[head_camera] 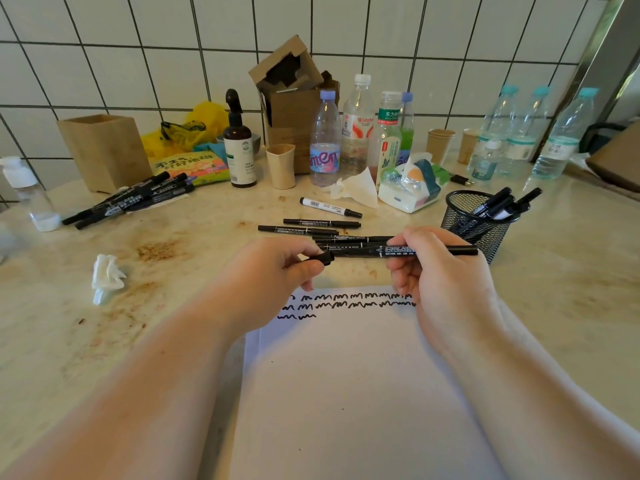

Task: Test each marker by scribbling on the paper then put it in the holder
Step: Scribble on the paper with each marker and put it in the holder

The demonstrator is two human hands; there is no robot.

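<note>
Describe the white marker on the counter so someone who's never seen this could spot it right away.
Start at the black wire-mesh pen holder on the right of the beige stone counter, then look left past the tissue pack. The white-barrelled marker with a black cap lies flat there; the slim markers just in front of it are all black.

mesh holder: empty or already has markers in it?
Not empty. Several black markers stand tilted in the mesh holder, their ends sticking above its rim. Exact count cannot be told.
</note>
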